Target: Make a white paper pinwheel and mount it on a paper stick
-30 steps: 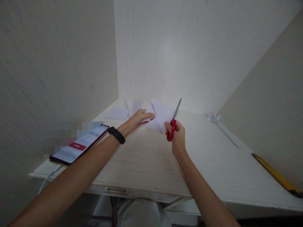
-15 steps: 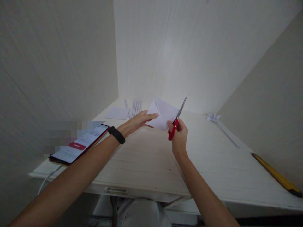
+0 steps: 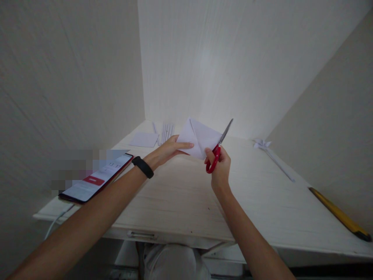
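Observation:
A white sheet of paper (image 3: 204, 138) with a diagonal cut or fold line is held up above the desk between both hands. My left hand (image 3: 175, 146) pinches its left part, thumb on top and fingers beneath. My right hand (image 3: 220, 165) grips red-handled scissors (image 3: 214, 160), whose blades point up and to the right, beside the paper's right edge; the blades look closed together. The right thumb also rests on the paper's lower right part. A black band circles my left wrist.
On the white desk (image 3: 175, 194), several thin paper strips (image 3: 167, 132) and a paper piece (image 3: 143, 139) lie behind my left hand. A phone (image 3: 99, 179) leans at left. A paper pinwheel-like flower on a stick (image 3: 274, 157) and a yellow cutter (image 3: 338, 214) lie at right.
The left hand has shifted slightly left, and the paper's diagonal line now shows longer, with the sheet turned a little. The scissors have tilted a bit further to the right.

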`<action>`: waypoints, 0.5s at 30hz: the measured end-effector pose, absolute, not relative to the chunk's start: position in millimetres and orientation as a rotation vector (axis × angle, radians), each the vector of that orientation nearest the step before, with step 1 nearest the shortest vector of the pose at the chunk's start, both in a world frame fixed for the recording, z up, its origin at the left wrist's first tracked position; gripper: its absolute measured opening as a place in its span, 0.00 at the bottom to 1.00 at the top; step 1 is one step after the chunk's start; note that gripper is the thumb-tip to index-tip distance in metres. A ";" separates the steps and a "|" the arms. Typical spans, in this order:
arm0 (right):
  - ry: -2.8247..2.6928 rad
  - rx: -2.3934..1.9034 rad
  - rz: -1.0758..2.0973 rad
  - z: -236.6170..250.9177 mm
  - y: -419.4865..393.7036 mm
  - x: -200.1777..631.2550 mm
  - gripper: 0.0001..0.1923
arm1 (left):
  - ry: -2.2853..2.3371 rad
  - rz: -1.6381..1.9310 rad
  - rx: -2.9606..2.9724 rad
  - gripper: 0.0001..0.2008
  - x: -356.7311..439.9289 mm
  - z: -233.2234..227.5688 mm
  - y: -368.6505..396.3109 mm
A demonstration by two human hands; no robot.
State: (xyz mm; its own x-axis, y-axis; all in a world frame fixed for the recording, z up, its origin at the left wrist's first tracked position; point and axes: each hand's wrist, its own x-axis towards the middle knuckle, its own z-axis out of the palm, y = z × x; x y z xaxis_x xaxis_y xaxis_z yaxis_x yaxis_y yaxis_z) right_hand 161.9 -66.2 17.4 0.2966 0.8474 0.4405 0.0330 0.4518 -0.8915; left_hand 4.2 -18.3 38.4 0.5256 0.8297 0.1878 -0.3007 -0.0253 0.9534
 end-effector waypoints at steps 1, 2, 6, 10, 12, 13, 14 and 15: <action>-1.136 -0.964 0.680 17.3 -66.0 162.3 0.14 | 0.511 0.967 1.291 0.21 4.1 38.3 -17.8; -1.121 -0.963 0.690 17.2 -65.7 162.7 0.14 | 0.500 0.966 1.285 0.20 4.0 37.9 -17.0; -1.045 -0.956 0.734 17.2 -64.5 163.4 0.14 | 0.497 0.972 1.282 0.19 3.7 35.6 -12.5; -0.998 -0.931 0.777 17.5 -63.6 163.0 0.14 | 0.507 1.006 1.258 0.19 4.3 34.4 -11.7; -0.990 -0.916 0.796 17.8 -63.5 162.6 0.13 | 0.493 1.023 1.239 0.19 5.0 34.5 -13.0; -0.987 -0.910 0.804 18.0 -63.6 162.4 0.13 | 0.483 1.027 1.233 0.19 5.3 34.5 -13.7; -0.984 -0.906 0.812 18.3 -63.7 162.2 0.13 | 0.474 1.028 1.230 0.19 5.7 34.6 -14.3; -0.981 -0.904 0.819 18.5 -63.9 161.9 0.13 | 0.470 1.028 1.229 0.19 6.0 34.7 -14.7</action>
